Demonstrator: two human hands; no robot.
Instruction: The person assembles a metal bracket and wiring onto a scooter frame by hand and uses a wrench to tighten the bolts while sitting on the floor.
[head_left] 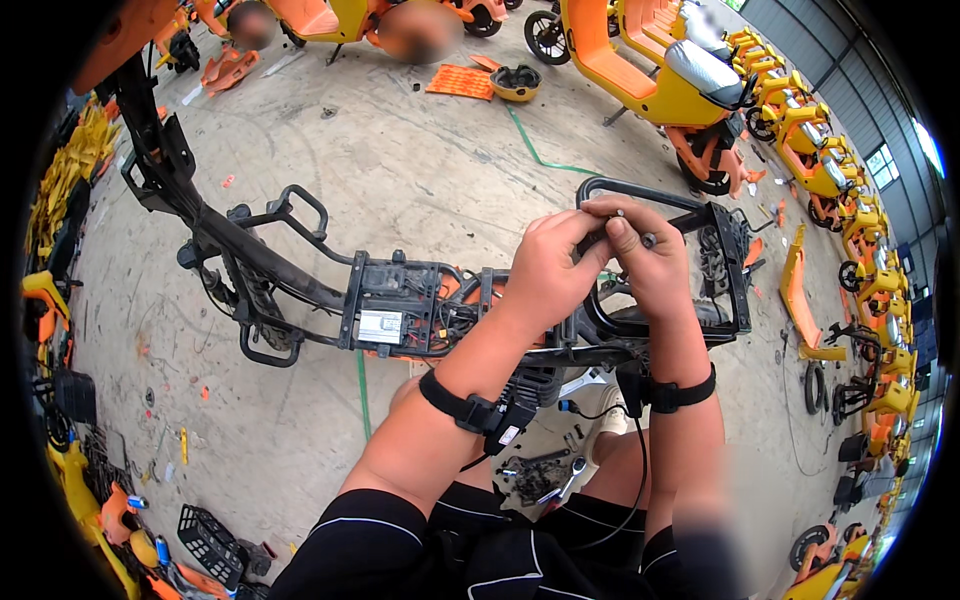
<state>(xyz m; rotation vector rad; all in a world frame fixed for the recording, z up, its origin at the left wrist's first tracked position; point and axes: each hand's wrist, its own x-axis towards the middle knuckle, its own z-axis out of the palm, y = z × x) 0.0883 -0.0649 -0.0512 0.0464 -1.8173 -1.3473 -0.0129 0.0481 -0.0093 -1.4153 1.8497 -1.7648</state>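
Note:
My left hand (558, 262) and my right hand (652, 262) meet above the rear part of a stripped black scooter frame (350, 308). Both are closed, fingertips pressed together. A small dark bolt-like metal piece (649, 240) pokes out from the fingers of my right hand. Whatever the left fingers pinch is mostly covered by the hands. Below them runs the black tubular rear rack (640, 187). Cables and a box with a white label (381, 327) sit in the middle of the frame.
Under the frame lie an adjustable wrench (584, 383), a ratchet (571, 480) and a pile of loose fasteners (532, 477), close to my feet. Yellow scooters (640, 85) stand ahead and along the right. Orange panels (797, 290) and a black crate (212, 547) rest on the concrete floor.

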